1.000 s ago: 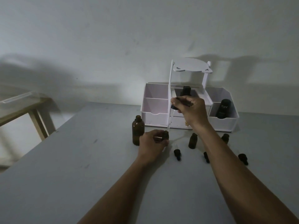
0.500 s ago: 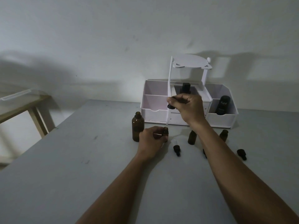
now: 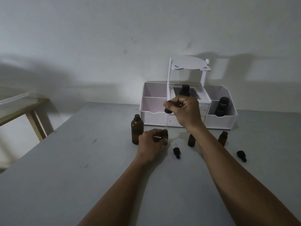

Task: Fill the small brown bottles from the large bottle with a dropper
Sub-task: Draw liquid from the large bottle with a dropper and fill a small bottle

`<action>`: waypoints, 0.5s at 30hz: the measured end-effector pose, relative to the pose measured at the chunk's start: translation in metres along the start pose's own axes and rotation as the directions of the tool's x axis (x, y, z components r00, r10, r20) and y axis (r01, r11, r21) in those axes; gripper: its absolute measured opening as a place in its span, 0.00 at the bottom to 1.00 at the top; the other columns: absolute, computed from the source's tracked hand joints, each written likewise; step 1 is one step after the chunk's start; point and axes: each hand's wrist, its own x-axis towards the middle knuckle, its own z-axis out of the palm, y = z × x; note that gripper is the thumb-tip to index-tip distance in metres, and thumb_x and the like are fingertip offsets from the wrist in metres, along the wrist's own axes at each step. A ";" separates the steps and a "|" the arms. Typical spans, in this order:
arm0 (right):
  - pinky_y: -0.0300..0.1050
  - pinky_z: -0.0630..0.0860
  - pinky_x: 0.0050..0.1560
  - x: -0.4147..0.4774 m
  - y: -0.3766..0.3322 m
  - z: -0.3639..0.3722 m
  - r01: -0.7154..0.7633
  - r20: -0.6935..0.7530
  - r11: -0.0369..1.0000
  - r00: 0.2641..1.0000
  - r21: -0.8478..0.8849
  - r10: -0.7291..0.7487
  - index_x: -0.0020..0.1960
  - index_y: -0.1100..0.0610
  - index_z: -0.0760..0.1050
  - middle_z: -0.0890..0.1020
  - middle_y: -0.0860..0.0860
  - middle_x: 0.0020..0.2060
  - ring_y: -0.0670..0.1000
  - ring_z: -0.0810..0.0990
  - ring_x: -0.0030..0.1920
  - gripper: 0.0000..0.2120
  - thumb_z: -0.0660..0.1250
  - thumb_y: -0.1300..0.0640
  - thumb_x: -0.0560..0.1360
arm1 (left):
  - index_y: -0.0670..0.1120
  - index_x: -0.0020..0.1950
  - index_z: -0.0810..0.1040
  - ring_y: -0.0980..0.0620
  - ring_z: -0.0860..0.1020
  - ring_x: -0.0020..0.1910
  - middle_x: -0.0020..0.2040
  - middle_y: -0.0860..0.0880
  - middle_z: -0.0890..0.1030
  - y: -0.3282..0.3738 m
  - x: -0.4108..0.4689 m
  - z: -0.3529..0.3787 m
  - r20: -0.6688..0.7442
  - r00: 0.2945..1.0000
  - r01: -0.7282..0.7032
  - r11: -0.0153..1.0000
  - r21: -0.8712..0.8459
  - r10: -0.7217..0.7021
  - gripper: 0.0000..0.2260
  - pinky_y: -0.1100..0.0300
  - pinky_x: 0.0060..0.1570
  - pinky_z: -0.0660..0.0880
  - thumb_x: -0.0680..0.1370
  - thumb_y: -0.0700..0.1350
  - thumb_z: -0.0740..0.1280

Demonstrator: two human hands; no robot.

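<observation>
The large brown bottle (image 3: pixel 137 129) stands uncapped on the grey table (image 3: pixel 81 168). Just right of it, my left hand (image 3: pixel 152 142) grips a small brown bottle (image 3: pixel 165 134) that rests on the table. My right hand (image 3: pixel 184 111) pinches the black bulb of a glass dropper (image 3: pixel 166 119), held upright right above that small bottle's mouth. Two more small brown bottles (image 3: pixel 191 140) (image 3: pixel 222 138) stand open further right. Two black dropper caps (image 3: pixel 176 150) (image 3: pixel 241 155) lie on the table in front of them.
A white organiser (image 3: pixel 189 108) with compartments and a raised shelf stands against the wall behind the bottles; it holds a dark bottle (image 3: pixel 221 106) at the right and another black container (image 3: pixel 184 90) in the middle. A wooden side table (image 3: pixel 24 110) is at the far left.
My right hand has lifted the dropper a little, so its tip now sits just above the small bottle's mouth. The left hand keeps its hold on the bottle.
</observation>
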 end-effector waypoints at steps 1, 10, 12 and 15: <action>0.24 0.73 0.36 0.000 0.000 0.000 -0.001 0.002 1.000 1.000 -0.001 0.001 0.43 0.63 0.84 0.84 0.50 0.33 0.37 0.82 0.32 0.05 0.74 0.60 0.73 | 0.46 0.64 0.81 0.59 0.82 0.47 0.54 0.51 0.85 0.000 0.000 0.000 -0.001 1.000 0.000 1.000 0.000 0.000 0.17 0.73 0.50 0.74 0.75 0.40 0.73; 0.25 0.75 0.40 0.001 -0.011 -0.002 0.042 -0.081 0.999 0.996 -0.006 -0.042 0.45 0.58 0.84 0.84 0.45 0.36 0.39 0.83 0.37 0.06 0.74 0.55 0.74 | 0.45 0.69 0.77 0.56 0.81 0.51 0.60 0.48 0.83 -0.001 -0.001 -0.004 0.018 1.000 0.019 1.000 -0.014 -0.018 0.23 0.63 0.57 0.76 0.75 0.41 0.74; 0.27 0.76 0.41 0.002 -0.017 -0.005 0.049 -0.119 0.998 0.992 0.033 -0.045 0.47 0.58 0.84 0.84 0.45 0.36 0.39 0.84 0.37 0.06 0.74 0.56 0.74 | 0.46 0.70 0.76 0.56 0.80 0.51 0.61 0.48 0.82 -0.002 -0.003 -0.007 0.034 0.999 0.015 1.000 -0.006 -0.015 0.24 0.65 0.52 0.75 0.74 0.43 0.75; 0.28 0.77 0.42 0.003 -0.029 -0.006 0.091 -0.172 0.993 0.982 0.081 -0.076 0.48 0.60 0.83 0.84 0.45 0.37 0.39 0.84 0.37 0.06 0.74 0.57 0.74 | 0.48 0.67 0.78 0.57 0.81 0.49 0.60 0.50 0.82 -0.003 -0.008 -0.022 0.063 0.998 0.001 1.000 0.029 -0.003 0.22 0.67 0.50 0.76 0.74 0.47 0.76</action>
